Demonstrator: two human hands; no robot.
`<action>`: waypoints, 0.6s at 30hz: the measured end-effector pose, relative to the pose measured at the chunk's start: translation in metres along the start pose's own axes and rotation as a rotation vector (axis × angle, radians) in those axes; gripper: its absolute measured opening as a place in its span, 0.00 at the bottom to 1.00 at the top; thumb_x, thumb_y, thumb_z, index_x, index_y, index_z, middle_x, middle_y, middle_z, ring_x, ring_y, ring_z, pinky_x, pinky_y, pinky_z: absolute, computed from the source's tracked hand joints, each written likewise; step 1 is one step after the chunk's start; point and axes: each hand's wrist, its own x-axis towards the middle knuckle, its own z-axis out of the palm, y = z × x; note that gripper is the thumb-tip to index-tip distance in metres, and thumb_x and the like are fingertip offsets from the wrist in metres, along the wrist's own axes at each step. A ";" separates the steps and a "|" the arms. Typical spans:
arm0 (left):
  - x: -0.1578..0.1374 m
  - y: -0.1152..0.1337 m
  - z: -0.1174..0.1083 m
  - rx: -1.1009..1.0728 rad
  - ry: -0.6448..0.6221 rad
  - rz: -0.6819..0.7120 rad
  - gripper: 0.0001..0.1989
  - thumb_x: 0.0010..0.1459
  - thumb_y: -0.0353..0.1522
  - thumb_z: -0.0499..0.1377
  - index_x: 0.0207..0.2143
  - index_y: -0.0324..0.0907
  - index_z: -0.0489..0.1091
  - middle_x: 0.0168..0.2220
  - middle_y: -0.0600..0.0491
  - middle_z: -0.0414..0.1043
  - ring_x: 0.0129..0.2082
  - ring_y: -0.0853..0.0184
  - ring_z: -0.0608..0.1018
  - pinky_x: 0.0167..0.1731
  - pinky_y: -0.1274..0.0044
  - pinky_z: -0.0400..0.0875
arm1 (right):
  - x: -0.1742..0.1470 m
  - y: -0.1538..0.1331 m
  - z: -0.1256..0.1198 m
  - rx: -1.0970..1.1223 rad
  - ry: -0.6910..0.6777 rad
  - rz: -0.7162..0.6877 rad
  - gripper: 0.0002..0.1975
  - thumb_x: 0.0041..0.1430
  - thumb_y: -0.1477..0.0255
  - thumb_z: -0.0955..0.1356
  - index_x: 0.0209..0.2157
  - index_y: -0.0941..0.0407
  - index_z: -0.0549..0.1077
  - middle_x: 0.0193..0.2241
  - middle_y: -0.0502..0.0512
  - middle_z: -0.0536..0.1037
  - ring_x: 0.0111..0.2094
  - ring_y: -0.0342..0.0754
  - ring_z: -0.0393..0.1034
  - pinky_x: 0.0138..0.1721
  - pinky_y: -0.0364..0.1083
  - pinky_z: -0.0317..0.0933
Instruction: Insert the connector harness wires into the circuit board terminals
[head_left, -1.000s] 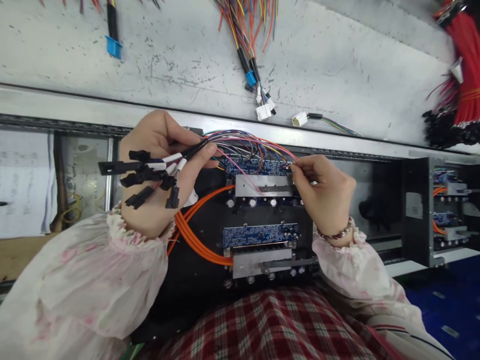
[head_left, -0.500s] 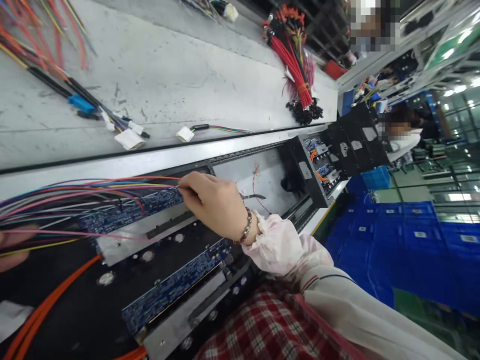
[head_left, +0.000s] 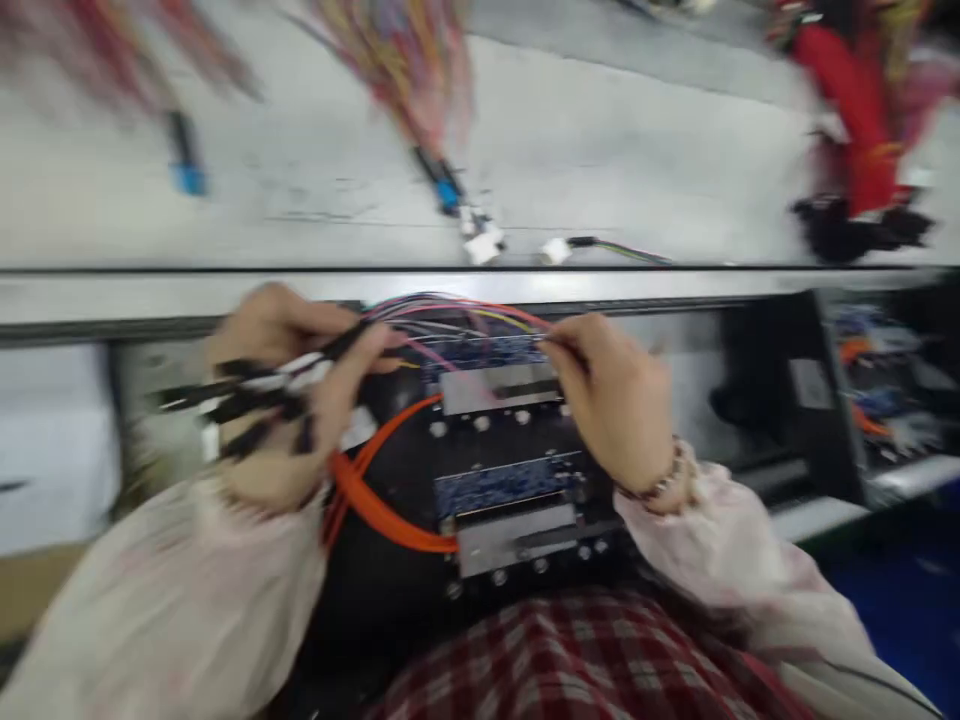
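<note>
My left hand (head_left: 300, 380) is closed round the sleeved part of a wire harness (head_left: 450, 300), and several black and white connectors (head_left: 262, 400) hang out over its palm. From there the thin coloured wires arch rightward to my right hand (head_left: 611, 400), whose thumb and fingers pinch their far ends. Beneath the wires lies a blue circuit board (head_left: 510, 350) with a silver metal plate along it. A second blue circuit board (head_left: 510, 485) sits nearer to me on the same black panel. Thick orange cables (head_left: 390, 525) curve out from the boards below my left hand.
Beyond the metal rail (head_left: 450, 283), a white worktop (head_left: 622, 150) carries wire bundles with blue ties (head_left: 448, 193), a small white connector (head_left: 556, 251) and a red cable bundle (head_left: 851, 110). Another black housing (head_left: 810, 390) with boards stands at right. White paper (head_left: 56, 450) lies at left.
My view has swung leftward and levelled, bringing my left hand and its connectors fully into sight. My right hand still pinches the wire ends above the far board.
</note>
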 end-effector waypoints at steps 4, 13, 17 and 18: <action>0.000 -0.007 0.000 -0.099 0.055 -0.105 0.14 0.51 0.33 0.71 0.31 0.43 0.66 0.33 0.54 0.77 0.29 0.63 0.82 0.25 0.75 0.81 | 0.005 -0.026 0.005 0.044 -0.150 -0.241 0.06 0.63 0.72 0.66 0.34 0.57 0.74 0.33 0.58 0.76 0.37 0.52 0.70 0.40 0.50 0.64; -0.003 0.002 0.000 -0.069 0.041 0.003 0.12 0.56 0.30 0.67 0.30 0.43 0.64 0.36 0.54 0.74 0.26 0.69 0.80 0.24 0.76 0.79 | 0.023 -0.036 0.023 0.171 -0.065 -0.214 0.06 0.65 0.75 0.65 0.39 0.54 0.74 0.35 0.50 0.80 0.35 0.43 0.75 0.37 0.42 0.65; -0.004 -0.005 -0.002 0.004 0.014 0.102 0.10 0.59 0.31 0.64 0.31 0.45 0.63 0.36 0.54 0.73 0.27 0.68 0.80 0.25 0.73 0.78 | 0.021 -0.032 0.034 0.116 -0.070 -0.184 0.05 0.63 0.74 0.65 0.36 0.53 0.74 0.31 0.48 0.80 0.31 0.42 0.75 0.33 0.41 0.63; -0.004 -0.006 -0.001 0.011 0.006 0.114 0.10 0.59 0.32 0.64 0.31 0.45 0.63 0.37 0.54 0.73 0.28 0.67 0.80 0.27 0.72 0.78 | 0.021 -0.032 0.035 0.114 -0.066 -0.181 0.05 0.63 0.74 0.65 0.35 0.53 0.74 0.30 0.48 0.80 0.31 0.42 0.75 0.33 0.41 0.63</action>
